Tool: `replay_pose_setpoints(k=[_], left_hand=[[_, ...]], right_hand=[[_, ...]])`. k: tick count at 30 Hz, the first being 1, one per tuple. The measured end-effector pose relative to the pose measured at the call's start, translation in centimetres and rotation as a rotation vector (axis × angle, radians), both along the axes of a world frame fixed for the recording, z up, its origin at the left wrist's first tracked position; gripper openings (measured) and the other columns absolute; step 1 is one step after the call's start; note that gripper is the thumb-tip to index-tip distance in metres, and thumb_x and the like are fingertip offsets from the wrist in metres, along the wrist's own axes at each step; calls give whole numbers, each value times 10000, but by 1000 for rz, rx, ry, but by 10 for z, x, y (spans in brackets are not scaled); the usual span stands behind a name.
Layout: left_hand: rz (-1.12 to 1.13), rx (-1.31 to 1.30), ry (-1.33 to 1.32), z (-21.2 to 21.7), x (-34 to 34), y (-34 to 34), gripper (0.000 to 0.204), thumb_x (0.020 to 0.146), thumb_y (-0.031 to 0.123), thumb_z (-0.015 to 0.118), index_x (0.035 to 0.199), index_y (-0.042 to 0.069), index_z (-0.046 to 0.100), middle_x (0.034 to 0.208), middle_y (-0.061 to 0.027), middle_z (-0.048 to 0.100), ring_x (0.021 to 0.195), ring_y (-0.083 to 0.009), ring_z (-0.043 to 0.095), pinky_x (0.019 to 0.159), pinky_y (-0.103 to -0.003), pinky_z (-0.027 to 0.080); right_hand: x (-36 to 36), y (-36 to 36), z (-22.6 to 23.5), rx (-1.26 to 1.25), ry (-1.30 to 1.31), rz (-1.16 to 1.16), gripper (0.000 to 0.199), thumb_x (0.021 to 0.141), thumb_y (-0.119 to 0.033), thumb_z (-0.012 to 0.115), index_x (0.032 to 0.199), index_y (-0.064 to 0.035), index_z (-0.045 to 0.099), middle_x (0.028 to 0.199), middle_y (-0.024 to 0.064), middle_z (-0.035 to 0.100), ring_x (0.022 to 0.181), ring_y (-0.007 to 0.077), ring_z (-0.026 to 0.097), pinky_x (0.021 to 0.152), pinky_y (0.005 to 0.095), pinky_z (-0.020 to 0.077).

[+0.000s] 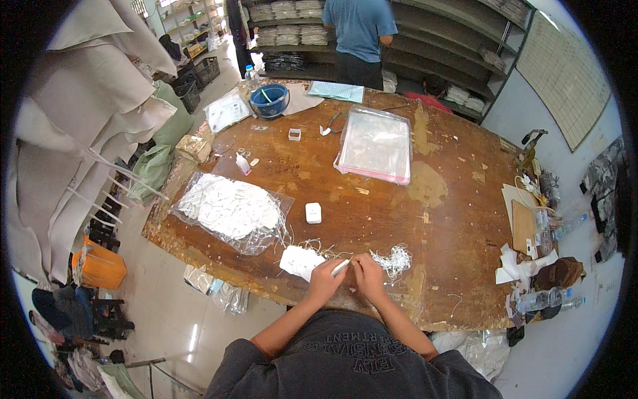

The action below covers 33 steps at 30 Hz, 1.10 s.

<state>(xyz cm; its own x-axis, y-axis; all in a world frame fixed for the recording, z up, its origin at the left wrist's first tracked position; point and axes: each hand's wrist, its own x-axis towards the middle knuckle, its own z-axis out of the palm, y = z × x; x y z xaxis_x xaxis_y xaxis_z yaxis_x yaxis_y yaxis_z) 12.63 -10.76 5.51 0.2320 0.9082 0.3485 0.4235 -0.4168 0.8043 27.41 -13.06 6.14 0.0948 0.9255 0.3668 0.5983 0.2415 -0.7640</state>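
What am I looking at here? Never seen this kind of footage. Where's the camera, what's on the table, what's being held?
No machine: a person works bare-handed, and one wide fisheye camera worn on their head looks down, so straight edges bend. Their left hand and right hand meet at the near edge of a worn wooden table, pinching a small white tag. Nearby lie a stack of white tags, a bundle of white strings, a clear bag of tags, a pile of clear bags and a blue bowl. Another person stands at the shelves.

Clear bag of white tags (229, 211) table left, pink-edged clear bags (375, 144) centre
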Motion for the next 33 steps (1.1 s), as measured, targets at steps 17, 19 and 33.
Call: replay_pose_setpoints(k=[17,19,33], left_hand=[[53,-349,-233,1,5,-2,314,796,121,682,1055,-46,624,926,-174,686,840,-230,671,734,-329,518],[64,-382,-259,-1,6,-2,323,793,128,693,1053,-49,623,915,-154,689,831,-190,660,730,-315,514],[52,-401,-274,1,9,-5,256,808,127,681,1003,-35,647,884,-121,698,803,-166,662,702,-304,510]], right_hand=[[3,3,4,-214,152,-57,130,879,-129,595,873,1,597,757,123,616,661,210,596,622,323,472],[2,4,5,-107,53,-39,126,880,-126,578,869,0,585,795,159,609,712,300,603,640,376,478],[1,0,-9,-31,-209,20,122,881,-162,565,875,-40,561,836,154,607,735,359,617,610,444,504]])
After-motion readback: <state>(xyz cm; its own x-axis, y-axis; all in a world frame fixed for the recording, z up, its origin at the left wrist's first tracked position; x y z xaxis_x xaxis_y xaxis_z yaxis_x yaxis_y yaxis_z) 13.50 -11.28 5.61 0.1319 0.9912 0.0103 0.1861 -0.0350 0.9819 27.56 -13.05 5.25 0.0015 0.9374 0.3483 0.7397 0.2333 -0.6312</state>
